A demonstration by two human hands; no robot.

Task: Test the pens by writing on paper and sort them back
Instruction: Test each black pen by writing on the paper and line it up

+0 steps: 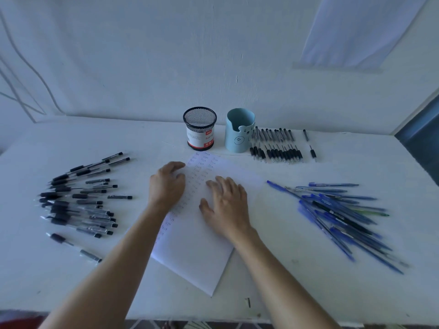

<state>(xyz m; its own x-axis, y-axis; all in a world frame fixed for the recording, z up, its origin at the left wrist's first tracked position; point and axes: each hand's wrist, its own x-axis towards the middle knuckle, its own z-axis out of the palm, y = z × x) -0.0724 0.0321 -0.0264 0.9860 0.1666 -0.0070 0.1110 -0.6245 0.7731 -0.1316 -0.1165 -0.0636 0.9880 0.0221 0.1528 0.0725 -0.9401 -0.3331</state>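
Black pens lie in a loose heap well out to the side of the left hand, most pointing roughly toward it, with one more lying alone nearer the person. Blue pens lie in a crossed pile well apart from the right hand on its outer side. A tidy row of pens lies beyond the right hand, farther from the person, set side by side in two ranks.

Neither hand holds a pen. Both rest palm down on the paper, which lies slanted on the white table under and between them. The left hand sits at the sheet's left edge with its fingers loosely bent and empty. The right hand lies flatter, with its fingers spread over the middle of the sheet, and grips nothing. Faint columns of written words run down the paper beyond and between the fingertips.

Past both hands, near the wall, stand a black mesh cup and a pale blue cup. The two cups are near each other, and the blue cup is just beside the row of pens.
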